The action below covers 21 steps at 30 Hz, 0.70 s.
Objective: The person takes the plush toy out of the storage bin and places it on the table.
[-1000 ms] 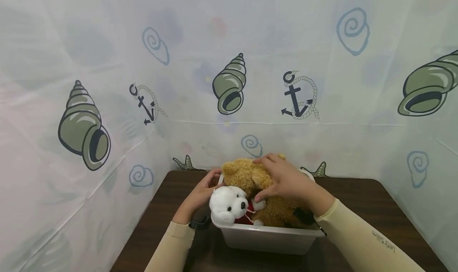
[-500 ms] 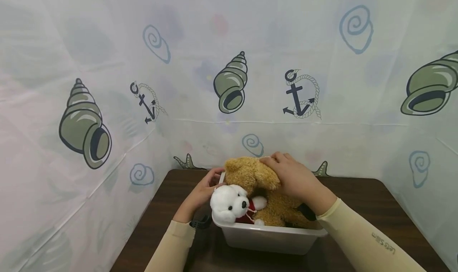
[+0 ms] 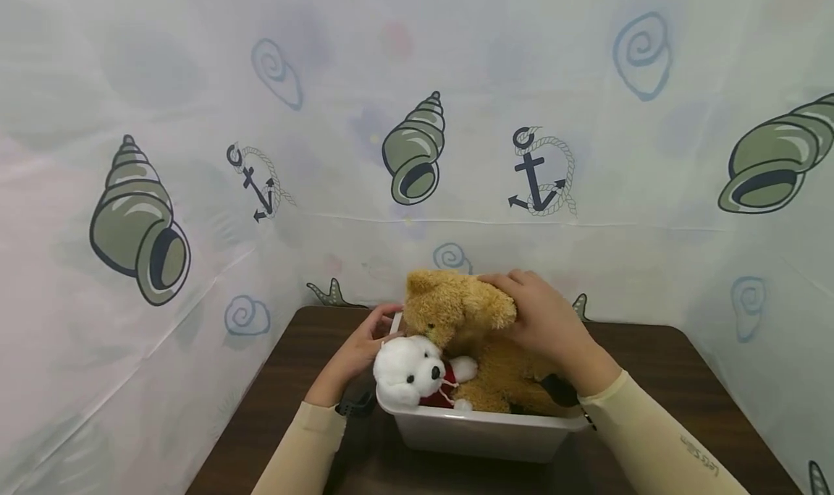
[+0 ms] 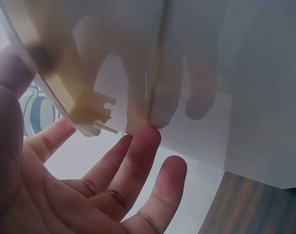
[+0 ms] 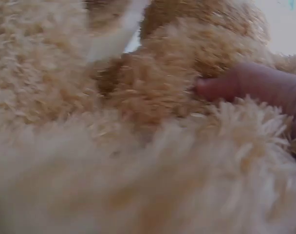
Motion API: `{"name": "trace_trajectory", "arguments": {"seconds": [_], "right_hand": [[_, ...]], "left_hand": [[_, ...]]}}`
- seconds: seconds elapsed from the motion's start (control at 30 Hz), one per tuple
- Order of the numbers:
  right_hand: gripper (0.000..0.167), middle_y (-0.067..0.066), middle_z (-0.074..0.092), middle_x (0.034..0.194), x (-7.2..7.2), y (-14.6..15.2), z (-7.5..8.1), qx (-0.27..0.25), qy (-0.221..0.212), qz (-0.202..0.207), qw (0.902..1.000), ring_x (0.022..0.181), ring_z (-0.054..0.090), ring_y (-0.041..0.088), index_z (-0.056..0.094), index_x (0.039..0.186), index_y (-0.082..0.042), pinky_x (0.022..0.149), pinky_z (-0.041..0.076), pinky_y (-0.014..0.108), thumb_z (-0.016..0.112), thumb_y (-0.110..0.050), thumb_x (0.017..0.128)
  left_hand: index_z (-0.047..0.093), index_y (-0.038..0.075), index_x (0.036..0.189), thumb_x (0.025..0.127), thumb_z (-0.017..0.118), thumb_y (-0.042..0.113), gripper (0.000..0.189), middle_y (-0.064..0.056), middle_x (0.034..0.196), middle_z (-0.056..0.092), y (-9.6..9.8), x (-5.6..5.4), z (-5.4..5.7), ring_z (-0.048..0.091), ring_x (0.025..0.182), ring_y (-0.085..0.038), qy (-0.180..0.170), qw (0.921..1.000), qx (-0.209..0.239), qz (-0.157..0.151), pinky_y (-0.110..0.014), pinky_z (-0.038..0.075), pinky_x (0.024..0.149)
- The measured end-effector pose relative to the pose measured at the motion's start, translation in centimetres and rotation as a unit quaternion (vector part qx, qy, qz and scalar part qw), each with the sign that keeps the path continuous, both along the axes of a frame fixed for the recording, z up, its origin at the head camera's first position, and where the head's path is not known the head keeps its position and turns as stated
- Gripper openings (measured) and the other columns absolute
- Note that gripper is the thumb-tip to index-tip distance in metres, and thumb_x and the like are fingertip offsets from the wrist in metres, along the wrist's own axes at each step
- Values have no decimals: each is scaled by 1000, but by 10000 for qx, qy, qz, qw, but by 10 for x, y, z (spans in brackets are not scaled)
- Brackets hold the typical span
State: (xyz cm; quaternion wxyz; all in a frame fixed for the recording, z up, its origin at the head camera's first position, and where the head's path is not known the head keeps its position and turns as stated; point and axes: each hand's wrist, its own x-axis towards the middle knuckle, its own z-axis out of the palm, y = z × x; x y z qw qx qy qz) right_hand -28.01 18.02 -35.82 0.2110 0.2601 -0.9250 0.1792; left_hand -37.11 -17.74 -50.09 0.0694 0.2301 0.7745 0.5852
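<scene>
A golden-brown teddy bear (image 3: 443,303) sits slumped in a white plastic bin (image 3: 482,433), its head rising above the far rim. My right hand (image 3: 550,328) grips it at its upper right side; in the right wrist view the thumb (image 5: 235,85) sinks into the shaggy fur (image 5: 153,92). Part of the bear is hidden behind that hand. My left hand (image 3: 355,354) holds the bin's left rim, its thumb over the edge and its fingers (image 4: 143,151) against the outer wall (image 4: 196,122). A small white plush bear (image 3: 400,375) in red lies at the bin's front left.
The bin stands on a dark wood table (image 3: 651,394). A pale curtain (image 3: 352,61) printed with shells and anchors surrounds the table at the back and sides.
The right hand has moved from over the brown bear to a hold on its right side. The bear's head has risen and tilted forward. The left hand stays at the rim.
</scene>
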Motion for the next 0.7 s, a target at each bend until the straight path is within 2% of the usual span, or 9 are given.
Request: {"name": "trace_trajectory", "arguments": {"seconds": [0.07, 0.13, 0.23, 0.3, 0.37, 0.47, 0.6, 0.7], "right_hand": [[93, 8, 69, 137, 5, 6, 6, -355, 144, -6, 9993, 126, 65, 33, 57, 158, -27, 99, 59, 54, 91, 5, 78], [96, 9, 68, 138, 12, 15, 12, -763, 364, -46, 9964, 128, 63, 35, 56, 159, -29, 104, 56, 60, 96, 0, 77], [99, 8, 68, 139, 24, 32, 21, -1337, 817, -172, 9875, 130, 60, 33, 55, 160, -31, 108, 51, 63, 98, -1, 75], [98, 7, 67, 141, 34, 42, 25, -1830, 1114, -244, 9765, 131, 58, 27, 55, 159, -31, 110, 49, 52, 97, 2, 76], [96, 9, 65, 143, 43, 50, 28, -2437, 1445, -139, 9589, 132, 57, 22, 56, 159, -25, 111, 46, 40, 93, 7, 77], [88, 9, 62, 148, 58, 56, 31, -3491, 1721, 147, 9210, 133, 59, 16, 56, 157, -13, 109, 45, 25, 87, 14, 79], [77, 14, 62, 147, 73, 59, 36, -4777, 1980, 939, 8508, 133, 63, 20, 52, 153, 5, 110, 50, 25, 78, 18, 81], [70, 23, 67, 138, 76, 63, 43, -5391, 2229, 1626, 7958, 129, 66, 28, 54, 145, 15, 110, 52, 31, 75, 21, 79]], "left_hand": [[48, 26, 159, 108, 69, 25, 55, -21, 134, 58, -2, 0, -1, 62, 117, -30, 9, 10000, 13, 26, -43, 55, 90], [48, 26, 159, 109, 69, 25, 55, -22, 135, 57, -3, 0, -2, 61, 117, -30, 29, 10000, 10, 6, -43, 55, 90], [47, 26, 160, 109, 68, 26, 55, -23, 137, 56, -2, -2, -5, 60, 120, -30, -29, 9999, 69, -102, -42, 56, 91], [45, 27, 160, 110, 67, 27, 55, -22, 140, 53, -1, -3, -6, 59, 122, -30, -229, 9994, 176, -190, -42, 57, 92], [44, 29, 160, 110, 66, 28, 54, -21, 142, 50, -1, -4, -7, 59, 124, -31, -495, 9977, 370, -267, -43, 58, 93], [43, 30, 160, 111, 65, 27, 54, -20, 145, 47, -2, -5, -7, 58, 126, -33, -819, 9941, 625, -341, -46, 60, 93], [42, 29, 162, 111, 65, 26, 56, -22, 146, 45, -2, -6, -6, 58, 126, -34, -906, 9929, 683, -369, -46, 61, 92], [43, 29, 161, 110, 67, 28, 56, -21, 147, 45, -4, -4, -4, 60, 125, -33, -970, 9924, 701, -291, -46, 61, 92]]}}
